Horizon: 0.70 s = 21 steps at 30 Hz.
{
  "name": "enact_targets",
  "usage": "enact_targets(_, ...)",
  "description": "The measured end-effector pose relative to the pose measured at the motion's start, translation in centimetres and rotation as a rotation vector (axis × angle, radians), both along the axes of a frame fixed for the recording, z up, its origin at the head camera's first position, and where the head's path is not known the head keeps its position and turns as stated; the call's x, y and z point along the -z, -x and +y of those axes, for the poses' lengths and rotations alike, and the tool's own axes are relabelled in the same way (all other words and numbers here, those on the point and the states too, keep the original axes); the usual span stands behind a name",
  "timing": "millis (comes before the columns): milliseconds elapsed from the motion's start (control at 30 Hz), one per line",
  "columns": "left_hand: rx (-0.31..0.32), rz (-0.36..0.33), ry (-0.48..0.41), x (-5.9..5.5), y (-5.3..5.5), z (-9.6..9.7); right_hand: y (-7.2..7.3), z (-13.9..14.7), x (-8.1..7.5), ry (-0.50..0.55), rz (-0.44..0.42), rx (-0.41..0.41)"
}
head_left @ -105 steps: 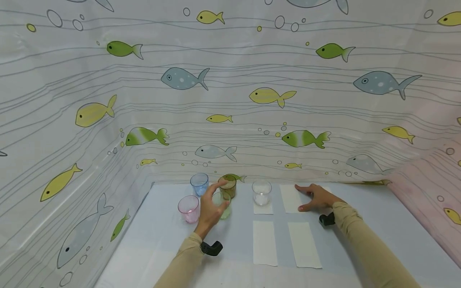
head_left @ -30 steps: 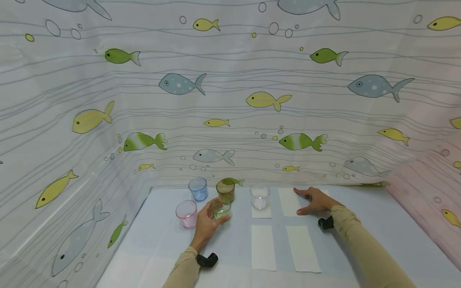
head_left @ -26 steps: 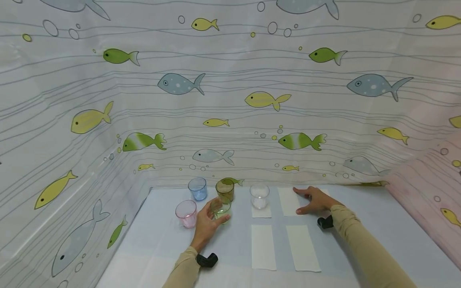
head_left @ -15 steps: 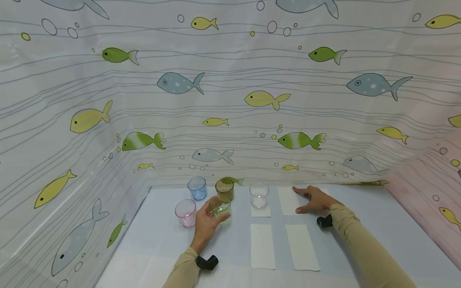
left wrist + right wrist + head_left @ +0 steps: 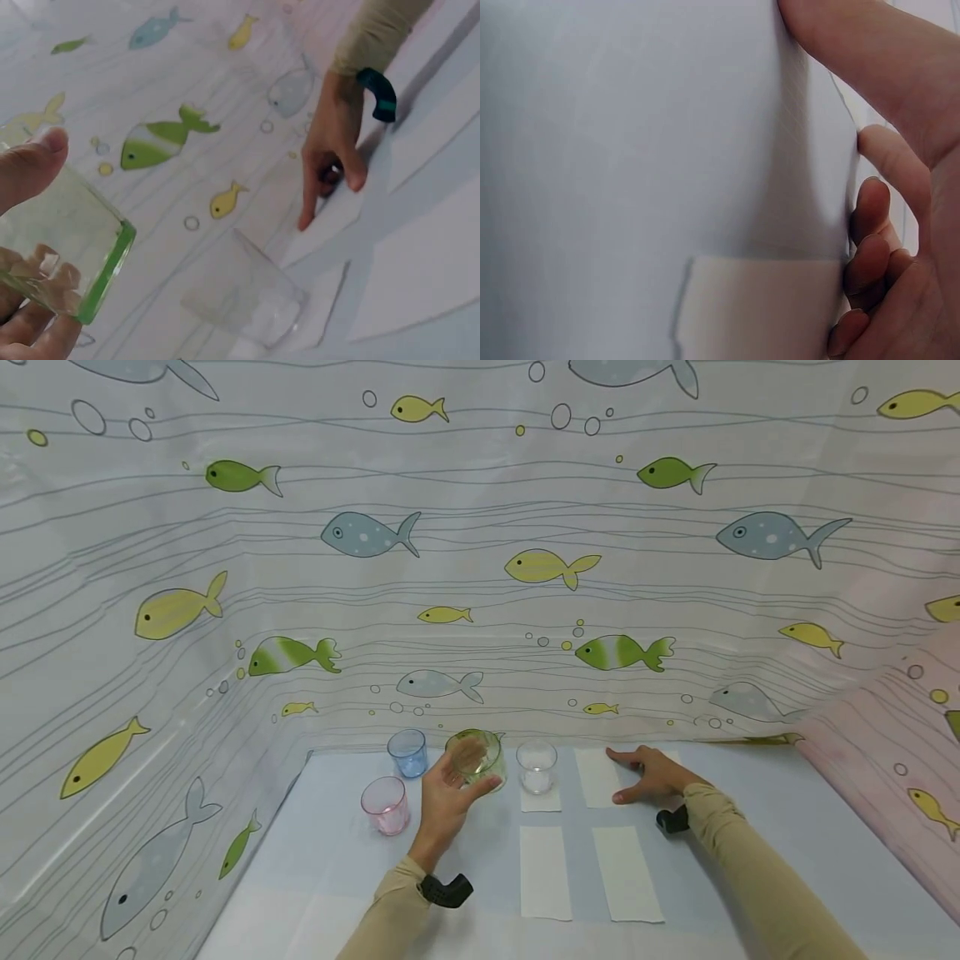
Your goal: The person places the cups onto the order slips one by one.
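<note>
Since the earlier frame, the green glass [image 5: 489, 768] has been moving up and to the right, out of its spot near the pink glass [image 5: 386, 808], and the left hand [image 5: 447, 800] is travelling with it. That hand is gripping the glass between thumb and fingers, the thumb pressing the near right side and the fingers curling round the left and far side. The green glass is now sitting just below the center of the frame, overlapping the background behind it. In the left wrist view it is filling the left edge, with the thumb lying over its wall.

At right of center, the right hand [image 5: 654, 774] is holding nothing; its thumb and forefinger are spreading apart at the upper paper strip [image 5: 594, 777], while the other fingers are curling inward in the right wrist view. Whether the fingertips are pressing down, I cannot tell.

Between the two hands, the clear glass [image 5: 537, 767] is standing upright on another paper strip. Two more strips, the lower left strip [image 5: 545, 872] and the lower right strip [image 5: 628, 874], are lying below. Left of the held glass, the blue glass [image 5: 408, 755] is standing behind the pink one. Fish are decorating the sheet [image 5: 480, 485] across the upper frame.
</note>
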State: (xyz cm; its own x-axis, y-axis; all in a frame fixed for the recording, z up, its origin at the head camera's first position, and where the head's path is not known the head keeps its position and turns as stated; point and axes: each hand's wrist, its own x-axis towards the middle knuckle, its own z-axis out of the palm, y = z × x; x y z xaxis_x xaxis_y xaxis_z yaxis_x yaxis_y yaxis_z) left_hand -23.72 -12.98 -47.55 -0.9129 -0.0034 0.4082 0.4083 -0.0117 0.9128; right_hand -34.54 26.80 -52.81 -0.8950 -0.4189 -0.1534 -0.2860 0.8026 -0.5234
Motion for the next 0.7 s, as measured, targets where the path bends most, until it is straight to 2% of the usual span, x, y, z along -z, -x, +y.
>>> enact_targets(67, 0.057, 0.044, -0.023, -0.9, 0.5, 1.0, 0.0, 0.0, 0.1, 0.004, -0.003, 0.004)
enact_targets(167, 0.109, 0.085, -0.037, -2.2, 1.1, 2.5, 0.1, 0.0, 0.1, 0.015, -0.006, 0.001)
enact_targets(300, 0.13, 0.071, 0.008, -3.4, 2.0, 4.2, 0.3, 0.1, 0.3, 0.022, -0.014, 0.009)
enact_targets(500, 0.161, 0.014, 0.059, -4.0, 3.1, 6.6, 0.4, 0.1, 0.2, 0.015, -0.011, 0.017)
enact_targets(700, 0.192, 0.017, 0.068, -4.0, 4.3, 9.0, 0.3, 0.0, 0.0, 0.011, -0.006, 0.012)
